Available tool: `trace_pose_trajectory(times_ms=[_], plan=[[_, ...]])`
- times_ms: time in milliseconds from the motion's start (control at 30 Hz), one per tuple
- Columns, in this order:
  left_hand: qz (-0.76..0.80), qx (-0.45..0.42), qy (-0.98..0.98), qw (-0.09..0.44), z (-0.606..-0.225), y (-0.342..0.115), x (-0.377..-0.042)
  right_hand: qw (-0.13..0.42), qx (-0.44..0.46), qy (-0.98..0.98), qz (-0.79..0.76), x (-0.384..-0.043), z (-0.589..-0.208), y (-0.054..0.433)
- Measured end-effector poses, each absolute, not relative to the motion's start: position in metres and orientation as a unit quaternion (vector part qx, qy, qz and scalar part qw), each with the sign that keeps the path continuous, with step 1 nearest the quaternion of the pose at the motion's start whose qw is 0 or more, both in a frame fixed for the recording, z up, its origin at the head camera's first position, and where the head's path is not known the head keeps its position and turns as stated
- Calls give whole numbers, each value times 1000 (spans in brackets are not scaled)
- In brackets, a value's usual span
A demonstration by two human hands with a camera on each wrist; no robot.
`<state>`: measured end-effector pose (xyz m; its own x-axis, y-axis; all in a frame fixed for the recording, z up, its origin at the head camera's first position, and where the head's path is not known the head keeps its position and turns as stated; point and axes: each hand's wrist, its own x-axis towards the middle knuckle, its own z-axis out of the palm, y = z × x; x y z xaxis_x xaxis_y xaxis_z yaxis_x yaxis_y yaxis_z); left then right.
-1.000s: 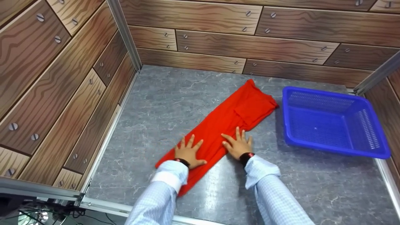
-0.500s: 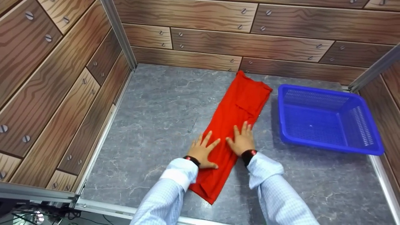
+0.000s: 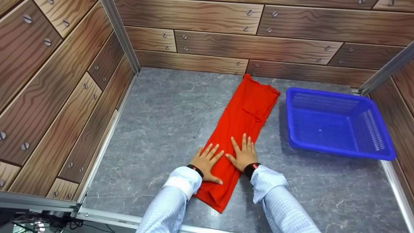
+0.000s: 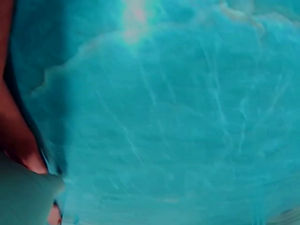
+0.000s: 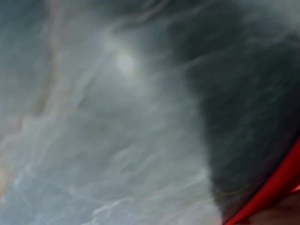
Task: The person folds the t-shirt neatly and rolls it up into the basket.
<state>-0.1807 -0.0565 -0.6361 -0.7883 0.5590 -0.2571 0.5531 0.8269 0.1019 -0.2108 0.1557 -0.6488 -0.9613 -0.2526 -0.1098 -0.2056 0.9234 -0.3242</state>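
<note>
A red T-shirt (image 3: 233, 119), folded lengthwise into a long strip, lies on the grey floor from near the back wall down towards the front. A short sleeve with its hem shows folded in near the far end. My left hand (image 3: 204, 161) rests flat on the shirt's left side with fingers spread. Opposite it, my right hand (image 3: 244, 157) presses on the right edge, its fingers straight and spread. At the left wrist view's edge, part of my left hand (image 4: 16, 126) shows beside bare floor. The right wrist view catches a red strip of the shirt (image 5: 269, 190) at lower right.
A blue plastic basket (image 3: 323, 152) with perforated sides stands at the right. Wood-patterned panels (image 3: 207, 43) wall in the left, back and right. A metal rail (image 3: 110, 217) runs along the front edge, with dark cables (image 3: 72, 220) beyond its left corner.
The shirt has been turned to point more straight away from me, its near end swinging right. Both hands moved with it, then slid slightly nearer along the shirt.
</note>
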Motion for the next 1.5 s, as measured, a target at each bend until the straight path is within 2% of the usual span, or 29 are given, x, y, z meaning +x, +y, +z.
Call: trace_pose_trajectory(times_ms=[267, 433, 533, 767, 900, 1000, 1133, 1267, 1500], plan=[[18, 216, 974, 73, -660, -29, -154, 130, -158, 969, -139, -225, -641, 166], [-1, 147, 987, 65, -666, -1, -140, 158, -164, 963, -143, -231, -635, 170], [-11, 127, 990, 61, -669, 15, -136, 149, -157, 966, -142, -229, -636, 176], [18, 197, 978, 66, -664, 27, -137, 131, -114, 979, -107, -210, -624, 197], [4, 264, 964, 37, -657, 19, -148, 82, -79, 987, -111, -210, -617, 204], [-18, 329, 943, 47, -654, 17, -148, 61, -62, 986, -141, -216, -621, 206], [-42, 365, 926, 89, -653, 21, -144, 106, -59, 980, -159, -233, -632, 208], [-51, 347, 931, 96, -657, 24, -137, 147, -60, 978, -139, -243, -640, 208], [-13, 319, 944, 84, -662, 25, -121, 138, -105, 978, -120, -243, -641, 195]])
